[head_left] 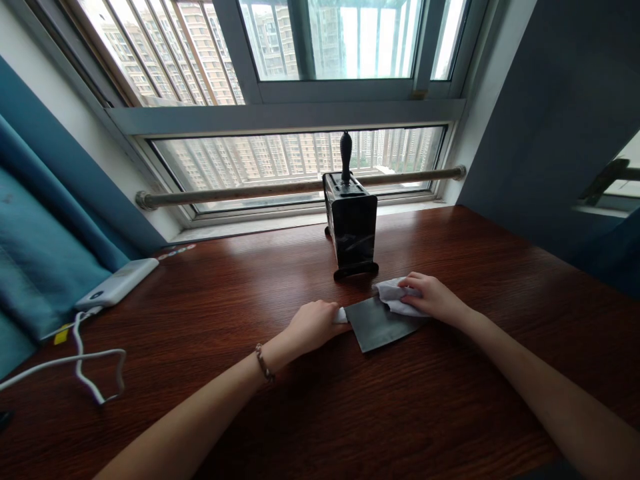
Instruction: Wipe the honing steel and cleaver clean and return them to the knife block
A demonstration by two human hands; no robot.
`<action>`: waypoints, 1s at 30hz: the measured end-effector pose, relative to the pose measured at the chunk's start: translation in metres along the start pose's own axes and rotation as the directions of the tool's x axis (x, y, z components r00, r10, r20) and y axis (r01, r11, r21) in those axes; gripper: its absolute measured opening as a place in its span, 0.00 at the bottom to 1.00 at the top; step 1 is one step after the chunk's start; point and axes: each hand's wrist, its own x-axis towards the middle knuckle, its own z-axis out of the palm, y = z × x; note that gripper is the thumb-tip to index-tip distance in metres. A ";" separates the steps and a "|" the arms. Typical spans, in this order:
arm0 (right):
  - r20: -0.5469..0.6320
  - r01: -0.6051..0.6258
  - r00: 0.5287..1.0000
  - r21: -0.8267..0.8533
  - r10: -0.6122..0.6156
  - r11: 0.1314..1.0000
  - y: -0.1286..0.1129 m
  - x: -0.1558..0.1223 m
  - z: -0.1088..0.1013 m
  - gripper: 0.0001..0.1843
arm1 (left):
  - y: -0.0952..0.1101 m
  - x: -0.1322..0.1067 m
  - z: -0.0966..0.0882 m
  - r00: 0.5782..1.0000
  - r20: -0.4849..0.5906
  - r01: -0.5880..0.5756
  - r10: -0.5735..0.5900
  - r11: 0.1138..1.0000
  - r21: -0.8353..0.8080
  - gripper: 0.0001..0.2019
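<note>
My left hand (316, 324) is wrapped around the pale handle of a cleaver (375, 331). Its broad grey blade points to the right, flat side up, low over or on the wooden table. In my right hand (433, 297) is a bunched white cloth (395, 293), pressed on the far part of the blade and covering some of it. Behind the blade stands a dark, glossy knife block (354, 230) with one black handle (346, 155) sticking up from its top. I cannot tell whether the blade touches the table.
At the left of the brown table (240, 267) lies a white power bank (120, 281) with a white cable (83, 357) looping over the surface. A blue curtain (45, 220) hangs beside it. A metal rail (240, 195) crosses the window behind the block.
</note>
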 end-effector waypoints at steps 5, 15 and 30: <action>-0.039 0.027 0.999 -0.066 -0.029 0.997 0.000 -0.001 0.002 0.11 | 0.002 0.000 -0.002 1.000 0.005 0.004 -0.004 1.000 -0.004 0.20; 0.061 0.305 0.950 0.031 -0.307 0.952 -0.041 -0.007 0.014 0.16 | 0.000 0.001 -0.001 1.000 0.006 -0.001 0.001 1.000 -0.016 0.22; 0.242 0.252 0.891 0.438 -0.384 0.863 -0.033 -0.002 0.004 0.10 | 0.000 0.002 0.002 1.000 -0.002 -0.004 0.004 1.000 0.011 0.20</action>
